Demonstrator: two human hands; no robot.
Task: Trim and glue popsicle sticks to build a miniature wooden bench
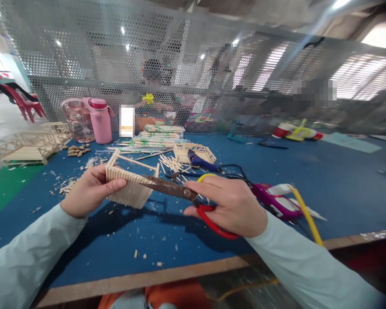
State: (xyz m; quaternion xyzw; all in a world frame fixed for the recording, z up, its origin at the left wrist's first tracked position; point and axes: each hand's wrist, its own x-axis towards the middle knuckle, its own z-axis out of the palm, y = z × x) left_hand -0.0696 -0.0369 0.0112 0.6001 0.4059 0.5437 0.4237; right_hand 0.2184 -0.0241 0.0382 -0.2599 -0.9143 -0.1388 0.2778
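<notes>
A small stick model is held tilted above the blue table by the left hand, the thumb pressed flat on its front and the fingers curled behind. Scissors are gripped by the half-closed right hand, its back turned upward; their stained metal blades are slightly parted by the model's right edge, though contact cannot be told. The model is formed of pale, round wooden sticks, ranked side by side. Green print on the clear wrappers is too small to be read.
</notes>
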